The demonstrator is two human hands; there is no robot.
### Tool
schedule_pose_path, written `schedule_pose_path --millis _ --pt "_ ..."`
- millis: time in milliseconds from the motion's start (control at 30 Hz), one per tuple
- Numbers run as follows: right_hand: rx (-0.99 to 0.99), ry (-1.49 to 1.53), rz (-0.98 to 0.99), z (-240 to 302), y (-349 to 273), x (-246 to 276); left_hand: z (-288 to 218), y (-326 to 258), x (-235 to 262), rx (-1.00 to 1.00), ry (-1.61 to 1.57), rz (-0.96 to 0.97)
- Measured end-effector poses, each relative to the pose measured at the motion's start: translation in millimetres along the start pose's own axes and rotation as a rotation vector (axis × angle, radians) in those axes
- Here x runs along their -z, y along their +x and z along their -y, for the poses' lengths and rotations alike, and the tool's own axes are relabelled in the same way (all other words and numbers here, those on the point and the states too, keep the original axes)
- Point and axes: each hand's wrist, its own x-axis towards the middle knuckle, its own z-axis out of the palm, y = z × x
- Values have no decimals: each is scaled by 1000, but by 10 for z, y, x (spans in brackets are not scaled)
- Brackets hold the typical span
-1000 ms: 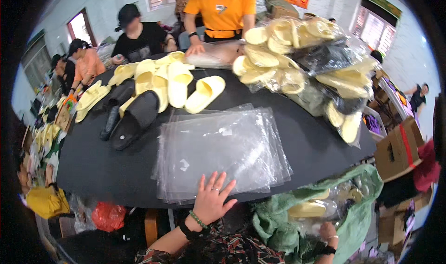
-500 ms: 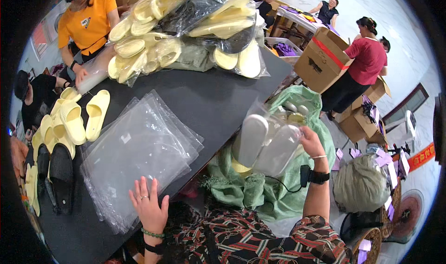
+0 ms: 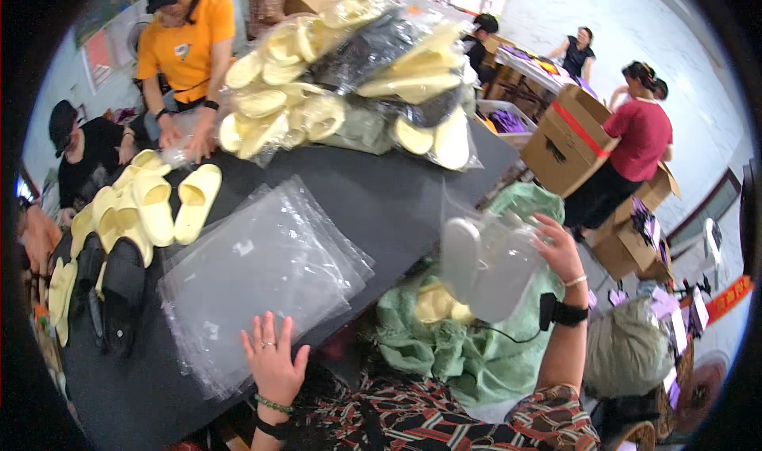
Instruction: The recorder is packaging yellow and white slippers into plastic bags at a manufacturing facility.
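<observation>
Fingers spread, my left hand (image 3: pixel 275 364) lies flat on the near edge of a stack of clear plastic bags (image 3: pixel 246 284). My right hand (image 3: pixel 559 248) grips the side of a clear bag holding a pair of pale grey slippers (image 3: pixel 504 280). That pair hangs tilted over a green woven sack (image 3: pixel 421 344) beside the table. Yellow slippers (image 3: pixel 436 302) show in the sack's mouth below it.
The black table (image 3: pixel 397 205) carries a heap of bagged slippers (image 3: pixel 294 117) at the back. Loose yellow slippers (image 3: pixel 155 205) and black slippers (image 3: pixel 125 292) lie at left. A person in orange (image 3: pixel 186 46) handles clear plastic across the table. Cartons (image 3: pixel 567 145) stand at right.
The bagged slippers have tipped and shifted off the sack's mouth, exposing more yellow slippers. My left hand stays on the bags. The person in orange now has both hands at the plastic. The view has shifted.
</observation>
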Motion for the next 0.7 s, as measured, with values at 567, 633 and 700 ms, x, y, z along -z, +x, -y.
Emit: schedule_pose_path --millis 567,633,700 --pt "382 -100 -356 2644 1039 -231 47 -76 -6 -34 10 -73" --pt "415 -121 -377 3025 1117 -461 31 -56 -15 -34 9 -76" --pt "503 -87 -389 3310 1122 -821 29 -73 6 -26 15 -63"
